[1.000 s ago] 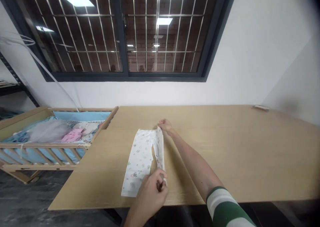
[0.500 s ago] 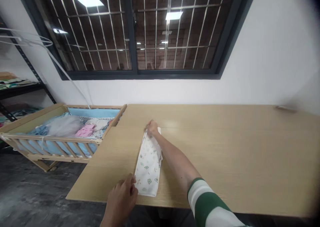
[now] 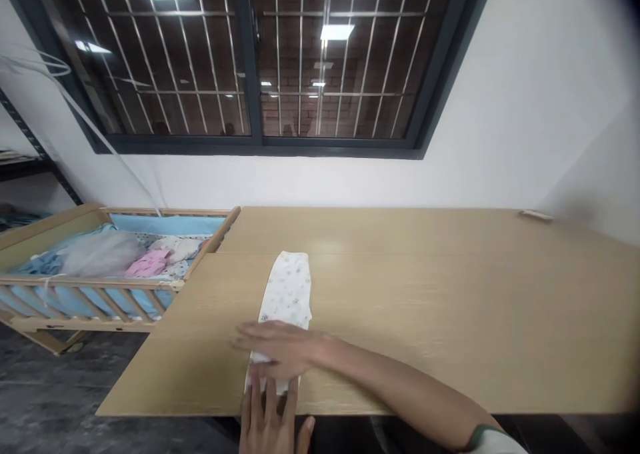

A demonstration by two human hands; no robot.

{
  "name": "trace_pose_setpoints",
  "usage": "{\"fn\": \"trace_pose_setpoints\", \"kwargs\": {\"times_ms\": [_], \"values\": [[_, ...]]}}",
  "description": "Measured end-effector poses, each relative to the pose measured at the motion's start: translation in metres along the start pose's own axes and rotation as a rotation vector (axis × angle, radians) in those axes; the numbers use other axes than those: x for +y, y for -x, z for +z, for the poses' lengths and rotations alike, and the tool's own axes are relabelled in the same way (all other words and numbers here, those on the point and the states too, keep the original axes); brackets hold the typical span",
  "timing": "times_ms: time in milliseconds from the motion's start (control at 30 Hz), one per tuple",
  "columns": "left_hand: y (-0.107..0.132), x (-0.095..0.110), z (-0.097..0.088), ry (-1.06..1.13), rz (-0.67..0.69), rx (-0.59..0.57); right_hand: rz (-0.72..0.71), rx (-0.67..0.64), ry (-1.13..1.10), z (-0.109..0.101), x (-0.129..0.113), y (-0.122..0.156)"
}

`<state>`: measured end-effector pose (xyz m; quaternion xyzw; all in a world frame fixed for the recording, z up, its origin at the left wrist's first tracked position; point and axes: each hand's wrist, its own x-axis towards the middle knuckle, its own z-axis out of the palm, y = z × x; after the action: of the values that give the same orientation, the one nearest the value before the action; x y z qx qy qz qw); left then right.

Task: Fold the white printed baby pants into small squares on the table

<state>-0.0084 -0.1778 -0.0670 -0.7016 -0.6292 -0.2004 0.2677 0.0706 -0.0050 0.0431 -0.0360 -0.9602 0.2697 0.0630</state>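
Observation:
A folded white piece of baby clothing (image 3: 287,287) with small prints lies lengthwise on the wooden table, its narrow end pointing to the wall. My left hand (image 3: 270,411) rests flat on its near end at the table's front edge, fingers spread. Across its lower half stretches my right hand (image 3: 283,347), palm down with the fingers extended and slightly blurred. Part of the garment is hidden beneath both hands. Whether the right palm presses on it or hovers just above, I cannot tell.
To the left stands a wooden crib (image 3: 115,283) with blue lining, holding clothes and a translucent bag (image 3: 103,251). A small flat object (image 3: 535,215) lies at the table's far right. A barred window (image 3: 260,74) is above the table (image 3: 425,307).
My right hand has let go of the garment's far end and come back toward me, flattening over its lower half. My left hand has moved right and spread onto the near end.

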Motion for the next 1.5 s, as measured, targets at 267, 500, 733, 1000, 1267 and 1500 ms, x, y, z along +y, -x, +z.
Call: {"fn": "trace_pose_setpoints", "kwargs": {"times_ms": [267, 500, 733, 1000, 1267, 1500], "values": [[0.013, 0.002, 0.008, -0.062, 0.016, -0.04, 0.237, 0.032, 0.103, -0.012, 0.076, -0.002], [0.016, 0.001, 0.015, -0.071, -0.003, -0.059, 0.505, 0.135, 0.274, -0.061, 0.18, -0.024], [0.007, 0.028, 0.012, 0.039, -0.052, -0.06, 0.493, 0.162, 0.35, -0.078, 0.205, -0.017], [-0.022, 0.016, -0.005, 0.213, 0.009, -0.021, 0.342, 0.3, 0.509, -0.076, 0.135, 0.011], [-0.035, -0.045, -0.023, 0.416, 0.305, 0.052, 0.222, 0.17, 0.154, -0.009, -0.033, 0.108], [-0.035, -0.044, -0.036, 0.509, 0.455, 0.084, 0.239, 0.229, 0.331, 0.041, -0.072, 0.16]]}}
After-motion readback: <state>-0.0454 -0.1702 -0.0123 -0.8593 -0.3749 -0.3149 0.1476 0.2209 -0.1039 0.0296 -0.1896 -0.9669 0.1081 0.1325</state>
